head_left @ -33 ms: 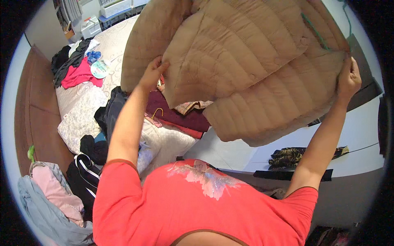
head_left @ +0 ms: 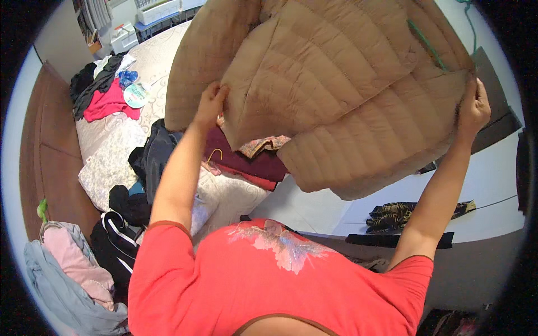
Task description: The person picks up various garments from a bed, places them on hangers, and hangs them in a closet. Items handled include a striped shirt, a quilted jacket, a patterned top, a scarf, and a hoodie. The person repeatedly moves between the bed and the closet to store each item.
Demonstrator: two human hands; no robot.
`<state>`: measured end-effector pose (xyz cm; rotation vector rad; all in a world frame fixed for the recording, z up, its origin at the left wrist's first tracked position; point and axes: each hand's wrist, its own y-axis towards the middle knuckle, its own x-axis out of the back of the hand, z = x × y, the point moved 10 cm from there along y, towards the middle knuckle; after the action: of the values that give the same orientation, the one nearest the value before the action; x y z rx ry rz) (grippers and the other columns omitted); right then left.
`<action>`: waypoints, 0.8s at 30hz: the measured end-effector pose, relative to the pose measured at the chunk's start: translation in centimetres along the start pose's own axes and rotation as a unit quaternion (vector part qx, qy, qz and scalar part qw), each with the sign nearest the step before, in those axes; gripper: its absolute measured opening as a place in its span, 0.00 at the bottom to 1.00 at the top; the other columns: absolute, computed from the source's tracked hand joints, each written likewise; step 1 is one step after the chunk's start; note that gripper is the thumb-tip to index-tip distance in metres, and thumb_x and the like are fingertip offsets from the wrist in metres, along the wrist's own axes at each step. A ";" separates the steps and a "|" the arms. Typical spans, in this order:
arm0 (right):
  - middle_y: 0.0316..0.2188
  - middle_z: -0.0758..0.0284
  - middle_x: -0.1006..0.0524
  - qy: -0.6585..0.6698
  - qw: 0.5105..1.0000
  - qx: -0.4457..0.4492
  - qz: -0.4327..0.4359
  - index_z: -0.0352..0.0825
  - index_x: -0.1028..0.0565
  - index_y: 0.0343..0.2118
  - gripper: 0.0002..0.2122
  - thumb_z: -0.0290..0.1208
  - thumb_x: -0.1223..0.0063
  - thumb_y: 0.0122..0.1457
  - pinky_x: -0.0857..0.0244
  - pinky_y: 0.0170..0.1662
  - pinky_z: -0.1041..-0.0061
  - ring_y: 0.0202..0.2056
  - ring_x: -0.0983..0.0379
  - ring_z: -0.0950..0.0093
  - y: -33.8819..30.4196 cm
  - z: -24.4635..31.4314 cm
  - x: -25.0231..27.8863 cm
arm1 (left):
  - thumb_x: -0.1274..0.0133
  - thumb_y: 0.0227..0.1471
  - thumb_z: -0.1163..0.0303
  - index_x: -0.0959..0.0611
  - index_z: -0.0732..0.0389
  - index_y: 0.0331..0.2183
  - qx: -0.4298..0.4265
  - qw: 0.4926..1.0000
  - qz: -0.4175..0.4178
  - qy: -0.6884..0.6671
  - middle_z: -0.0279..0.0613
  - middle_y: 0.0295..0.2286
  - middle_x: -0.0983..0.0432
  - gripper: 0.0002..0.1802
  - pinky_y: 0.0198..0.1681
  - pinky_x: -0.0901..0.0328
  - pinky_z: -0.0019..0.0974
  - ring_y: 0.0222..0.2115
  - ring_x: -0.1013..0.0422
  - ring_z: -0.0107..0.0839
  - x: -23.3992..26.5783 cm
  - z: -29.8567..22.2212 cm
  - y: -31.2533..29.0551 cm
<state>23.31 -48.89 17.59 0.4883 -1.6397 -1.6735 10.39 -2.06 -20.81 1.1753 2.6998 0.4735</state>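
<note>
I hold up a brown quilted padded jacket (head_left: 336, 67) in front of me, and it fills the upper middle of the view. My left hand (head_left: 213, 101) is closed on its edge at the left, beside a hanging sleeve. At the far right, my right hand (head_left: 476, 109) grips the other side of it with bent fingers. A thin green rod or cord (head_left: 428, 46) shows against the cloth near the top right. Below the jacket lies dark red cloth (head_left: 246, 162) with a yellow hanger hook (head_left: 214, 152) beside it. The jacket's top runs out of view.
A bed with a pale patterned cover (head_left: 159, 61) and brown headboard (head_left: 53, 145) is at the left. Black and pink clothes (head_left: 112, 103) lie on it, with more dark clothes (head_left: 157, 151) nearer. Grey and pink garments (head_left: 73, 269) hang lower left. Dark patterned cloth (head_left: 392, 215) lies at right.
My left hand has dipped slightly, and my right hand has shifted a little to the left. The jacket stays held in both hands.
</note>
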 end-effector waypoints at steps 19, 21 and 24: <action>0.30 0.68 0.21 0.032 0.998 -0.011 0.051 0.35 0.22 0.36 0.09 0.32 0.47 0.55 0.35 0.36 0.81 0.31 0.28 0.83 -4.3 1.2 -4.7 | 0.42 0.39 0.56 0.20 0.58 0.32 0.144 0.944 0.136 0.263 0.51 0.27 0.24 0.19 0.35 0.34 0.43 0.32 0.27 0.47 -0.5 12.3 -10.0; 0.29 0.68 0.21 -0.009 0.999 0.005 0.050 0.36 0.22 0.36 0.08 0.31 0.47 0.54 0.35 0.35 0.80 0.30 0.26 0.80 -3.4 1.6 -3.1 | 0.43 0.39 0.58 0.20 0.59 0.33 0.169 0.930 0.111 0.306 0.49 0.28 0.24 0.19 0.36 0.34 0.42 0.32 0.27 0.45 -0.1 17.4 -12.3; 0.32 0.67 0.21 -0.002 0.998 0.031 0.057 0.35 0.22 0.36 0.08 0.30 0.48 0.55 0.34 0.37 0.79 0.32 0.26 0.79 -4.1 1.0 -3.7 | 0.42 0.39 0.60 0.21 0.60 0.35 0.226 0.928 0.068 0.289 0.47 0.29 0.23 0.20 0.38 0.34 0.40 0.34 0.27 0.42 2.1 21.5 -18.3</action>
<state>24.11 -45.90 12.89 0.4140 -1.6945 -1.5439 2.27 -7.46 -47.39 1.5468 3.3779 0.2424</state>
